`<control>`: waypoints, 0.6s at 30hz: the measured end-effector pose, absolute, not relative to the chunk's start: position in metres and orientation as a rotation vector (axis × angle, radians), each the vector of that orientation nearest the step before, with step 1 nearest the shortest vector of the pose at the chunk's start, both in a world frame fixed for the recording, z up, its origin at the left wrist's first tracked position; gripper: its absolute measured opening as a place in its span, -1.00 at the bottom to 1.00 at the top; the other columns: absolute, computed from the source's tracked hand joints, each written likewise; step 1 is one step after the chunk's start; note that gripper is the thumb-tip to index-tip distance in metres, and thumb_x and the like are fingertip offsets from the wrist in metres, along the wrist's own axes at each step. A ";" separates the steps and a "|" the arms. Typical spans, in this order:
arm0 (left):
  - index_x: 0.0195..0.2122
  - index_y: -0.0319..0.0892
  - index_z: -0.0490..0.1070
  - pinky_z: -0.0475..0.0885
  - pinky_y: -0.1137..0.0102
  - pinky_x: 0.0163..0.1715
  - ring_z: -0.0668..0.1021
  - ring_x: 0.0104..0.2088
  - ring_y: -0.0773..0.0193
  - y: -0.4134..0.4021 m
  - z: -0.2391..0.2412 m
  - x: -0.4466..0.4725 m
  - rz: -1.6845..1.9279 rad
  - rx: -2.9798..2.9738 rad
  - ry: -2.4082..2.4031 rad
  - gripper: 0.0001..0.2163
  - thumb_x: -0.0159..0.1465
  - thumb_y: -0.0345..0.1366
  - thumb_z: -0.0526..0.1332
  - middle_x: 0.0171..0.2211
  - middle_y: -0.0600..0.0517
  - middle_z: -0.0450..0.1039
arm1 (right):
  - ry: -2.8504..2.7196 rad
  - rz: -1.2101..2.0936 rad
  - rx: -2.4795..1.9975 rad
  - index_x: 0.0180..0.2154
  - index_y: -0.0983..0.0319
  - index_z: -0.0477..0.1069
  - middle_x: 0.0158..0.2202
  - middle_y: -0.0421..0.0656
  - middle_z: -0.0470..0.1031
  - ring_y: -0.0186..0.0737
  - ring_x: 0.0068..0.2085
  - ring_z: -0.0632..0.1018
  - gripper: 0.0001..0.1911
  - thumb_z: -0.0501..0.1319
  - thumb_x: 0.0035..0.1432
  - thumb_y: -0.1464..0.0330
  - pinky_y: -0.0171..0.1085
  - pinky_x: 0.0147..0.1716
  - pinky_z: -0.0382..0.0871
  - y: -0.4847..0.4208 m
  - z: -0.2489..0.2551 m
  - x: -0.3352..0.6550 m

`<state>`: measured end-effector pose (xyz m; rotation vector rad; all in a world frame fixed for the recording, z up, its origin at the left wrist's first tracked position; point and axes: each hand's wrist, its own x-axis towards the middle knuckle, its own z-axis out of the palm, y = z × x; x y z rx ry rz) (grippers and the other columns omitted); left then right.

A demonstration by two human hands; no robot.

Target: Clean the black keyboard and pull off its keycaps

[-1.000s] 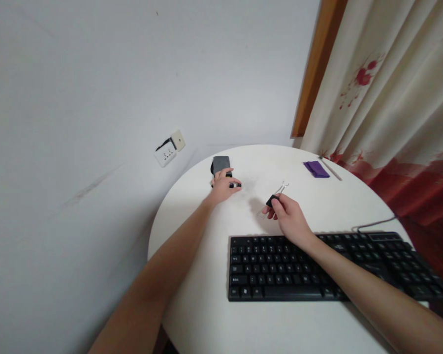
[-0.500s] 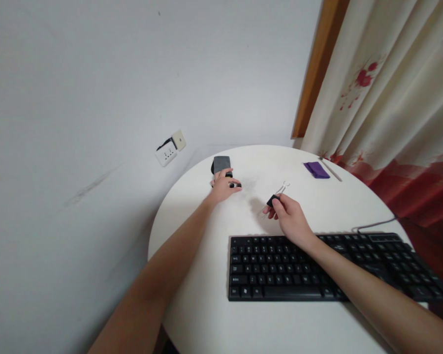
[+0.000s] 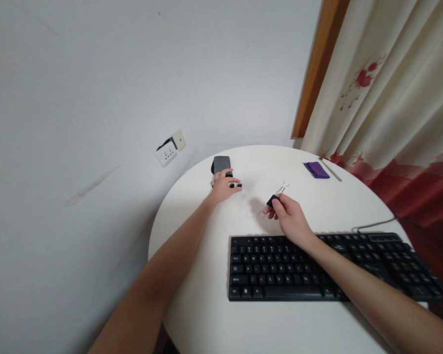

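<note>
My right hand (image 3: 290,219) is closed in a pinch on a black binder clip (image 3: 273,199) whose silver wire handles point up and away, held just above the white round table (image 3: 317,206). My left hand (image 3: 223,188) rests on the table farther back, fingers curled over small black keycaps (image 3: 235,185). Just behind that hand lies a grey pouch (image 3: 221,164). A black keyboard (image 3: 317,268) lies in front of me, under my right wrist.
A purple cloth (image 3: 316,169) and a thin stick (image 3: 331,169) lie at the table's far right. The keyboard's cable (image 3: 374,224) runs off to the right. A wall socket (image 3: 170,148) sits on the white wall at left. A flowered curtain (image 3: 391,98) hangs at right.
Almost nothing moved. My left hand's fingers shifted slightly over the keycaps; my right hand keeps the clip in the same place.
</note>
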<state>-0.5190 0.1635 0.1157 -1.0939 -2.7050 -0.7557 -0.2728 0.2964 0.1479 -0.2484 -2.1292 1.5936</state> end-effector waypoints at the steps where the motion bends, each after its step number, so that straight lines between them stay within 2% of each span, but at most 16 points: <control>1: -0.07 0.14 0.58 0.21 -0.01 0.15 0.19 0.26 -0.12 0.164 0.116 -0.518 -0.752 -1.087 -2.702 -0.67 0.11 -0.07 0.42 0.30 0.11 0.18 | -2.130 1.592 -0.249 -0.35 0.22 0.38 -0.36 -0.09 0.59 -0.27 -0.43 0.49 -0.67 0.03 0.36 0.17 -0.26 -0.37 0.36 0.297 0.148 -0.273; 4: 0.10 0.16 0.46 0.20 0.01 0.17 0.17 0.27 -0.11 0.162 0.119 -0.514 -0.759 -1.069 -2.668 -0.49 0.10 -0.06 0.43 0.32 0.07 0.14 | -2.131 1.595 -0.251 -0.35 0.22 0.37 -0.36 -0.09 0.59 -0.27 -0.43 0.50 -0.67 0.03 0.36 0.16 -0.26 -0.37 0.37 0.297 0.148 -0.273; 6: 0.15 0.17 0.42 0.19 0.03 0.18 0.17 0.28 -0.10 0.157 0.124 -0.512 -0.770 -1.078 -2.633 -0.46 0.11 -0.08 0.42 0.32 0.06 0.13 | -2.129 1.595 -0.251 -0.35 0.22 0.37 -0.36 -0.09 0.59 -0.27 -0.43 0.49 -0.66 0.03 0.36 0.15 -0.26 -0.38 0.36 0.297 0.148 -0.272; 12: 0.02 0.11 0.51 0.18 0.03 0.19 0.18 0.27 -0.08 0.136 0.135 -0.510 -0.709 -1.100 -2.590 -0.65 0.19 -0.10 0.34 0.29 0.04 0.17 | -2.158 1.597 -0.234 -0.35 0.21 0.38 -0.38 -0.12 0.56 -0.26 -0.43 0.48 -0.68 0.02 0.36 0.19 -0.26 -0.37 0.35 0.294 0.149 -0.271; 18: -0.03 0.09 0.52 0.15 0.02 0.17 0.19 0.26 -0.10 0.153 0.126 -0.499 -0.621 -1.109 -2.565 -0.64 0.11 -0.14 0.38 0.28 0.03 0.19 | -2.164 1.611 -0.218 -0.35 0.21 0.37 -0.39 -0.14 0.55 -0.27 -0.44 0.47 -0.69 0.03 0.36 0.19 -0.26 -0.37 0.34 0.292 0.148 -0.272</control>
